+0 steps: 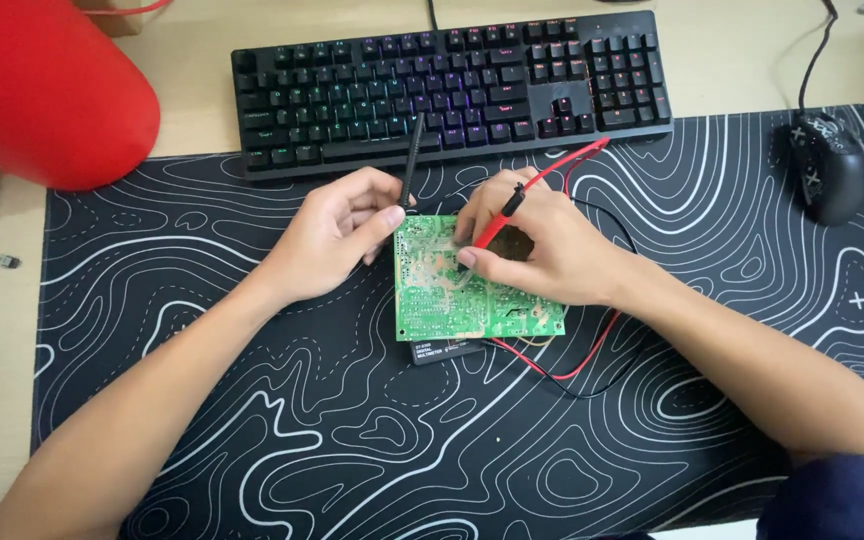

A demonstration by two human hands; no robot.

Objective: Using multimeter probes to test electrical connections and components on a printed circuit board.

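Observation:
A green circuit board (442,305) lies solder side up on a small dark meter (447,351) in the middle of the black patterned desk mat (352,440). My left hand (337,235) holds a black probe (411,160) upright at the board's upper left corner. My right hand (532,245) grips a red probe (499,218) like a pen, its tip down on the board's upper middle. Red and black leads (552,365) run from under my right wrist back toward the meter.
A black keyboard (452,85) with coloured backlit keys sits beyond the board. A black mouse (829,165) rests at the mat's right edge. A large red rounded object (42,90) fills the top left corner. Cables and a small part lie at the left desk edge.

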